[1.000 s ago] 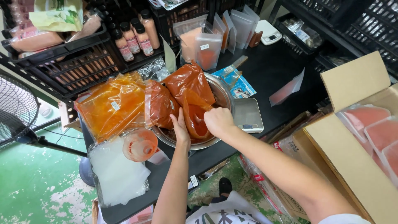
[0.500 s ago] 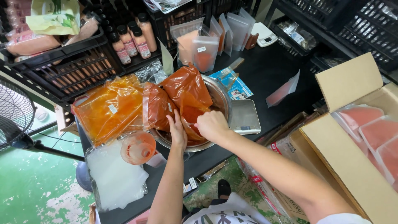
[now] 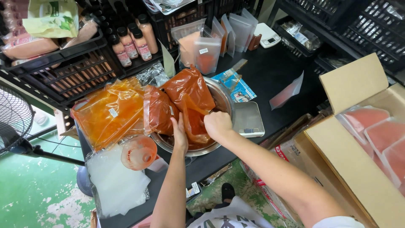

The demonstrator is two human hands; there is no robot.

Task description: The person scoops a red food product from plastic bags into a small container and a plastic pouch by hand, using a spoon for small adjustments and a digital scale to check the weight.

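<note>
Reddish-brown sauce bags (image 3: 188, 95) stand slumped in a metal bowl (image 3: 222, 98) on the black worktop (image 3: 276, 74), the bowl apparently sitting on a small scale (image 3: 249, 120), which would explain why the bags are kept inside it. The left hand (image 3: 180, 134) lies flat and open against the side of the nearer bag (image 3: 157, 110), seemingly to prop it upright so that it does not spill over the rim; it closes on nothing. The right hand (image 3: 217, 124) is curled into a closed grip on the lower fold of the taller bag, just inside the bowl's near edge, so the bag rises directly above and behind the knuckles. Beside the bowl to the left lies a flatter orange bag (image 3: 109, 112), with a translucent funnel (image 3: 139, 153) and a stack of clear empty pouches (image 3: 114, 181) near the worktop's front edge. An open cardboard box (image 3: 358, 80) of pink packs stands well apart on the right.
</note>
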